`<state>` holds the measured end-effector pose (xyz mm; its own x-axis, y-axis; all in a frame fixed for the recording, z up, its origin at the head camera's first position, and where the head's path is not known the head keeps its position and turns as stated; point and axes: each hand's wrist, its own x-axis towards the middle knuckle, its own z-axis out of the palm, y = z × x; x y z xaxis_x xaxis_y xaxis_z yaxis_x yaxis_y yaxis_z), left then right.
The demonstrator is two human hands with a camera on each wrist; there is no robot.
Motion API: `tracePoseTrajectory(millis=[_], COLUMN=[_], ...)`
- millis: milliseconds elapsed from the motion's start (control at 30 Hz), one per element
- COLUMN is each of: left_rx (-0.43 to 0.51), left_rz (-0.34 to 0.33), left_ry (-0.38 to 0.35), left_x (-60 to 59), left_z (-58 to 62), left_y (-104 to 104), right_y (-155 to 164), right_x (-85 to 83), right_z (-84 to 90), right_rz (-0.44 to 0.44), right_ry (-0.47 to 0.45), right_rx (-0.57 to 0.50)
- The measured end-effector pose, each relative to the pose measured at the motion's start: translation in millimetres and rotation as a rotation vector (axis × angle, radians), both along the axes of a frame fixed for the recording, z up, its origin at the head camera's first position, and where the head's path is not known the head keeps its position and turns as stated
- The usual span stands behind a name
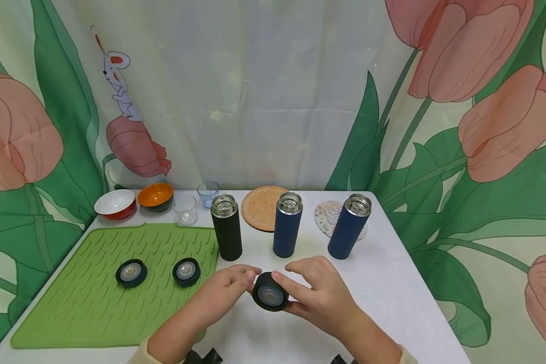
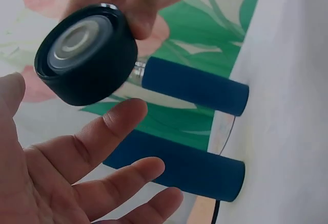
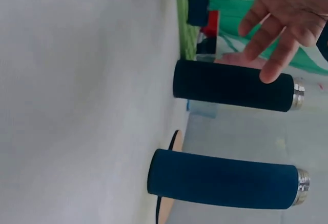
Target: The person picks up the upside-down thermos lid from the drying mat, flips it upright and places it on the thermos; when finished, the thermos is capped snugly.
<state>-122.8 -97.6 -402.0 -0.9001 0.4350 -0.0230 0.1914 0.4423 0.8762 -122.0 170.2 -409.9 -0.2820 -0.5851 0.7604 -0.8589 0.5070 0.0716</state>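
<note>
A: Right hand [image 1: 320, 293] pinches a black lid [image 1: 270, 294] by its rim, thumb and fingers curled round it, held above the table [image 1: 391, 283] just in front of the flasks. Steel insert faces the camera, so the underside is tilted up toward the person.

B: Left hand [image 1: 225, 288]?

A: Fingers straight and loosely spread, tips just beside the lid. The left wrist view shows a gap between palm and lid, so it holds nothing; it looks placed to receive or steady.

B: The flasks?

A: Three upright, all uncapped: black flask [image 1: 226, 227], then two blue flasks [image 1: 287, 225] [image 1: 349, 226]. Open mouths up.

B: Other lids?

A: Two [image 1: 131, 273] [image 1: 186, 272] lie insert-up on the green mat [image 1: 73, 313], apart from each other, likely laid there to dry.
</note>
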Motion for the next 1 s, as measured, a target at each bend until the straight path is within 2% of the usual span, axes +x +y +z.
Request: tracePoseTrajectory(millis=[267, 433, 667, 867, 1000], left_rx=[0.054, 0.088, 0.191, 0.234, 0.235], left_rz=[-0.093, -0.131, -0.185, -0.151, -0.102], left_ry=[-0.033, -0.097, -0.171, -0.243, -0.227], left_x=[-4.0, -4.1, -2.8, -2.3, -2.6], left_z=[-3.5, -3.9, -4.7, -5.3, -6.8], left_y=[-3.8, -2.4, 0.2, 1.7, 1.5], right_y=[-1.3, -1.1, -1.5, -0.5, -0.4], right_x=[-8.3, -10.7, -11.4, -13.9, -13.3], right_z=[-2.2, -4.5, -5.3, -7.2, -9.3], right_rz=[0.039, 0.048, 0.044, 0.072, 0.064], right_ry=[0.101, 0.144, 0.194, 0.201, 0.177], right_rx=[0.044, 0.042, 0.014, 0.001, 0.009])
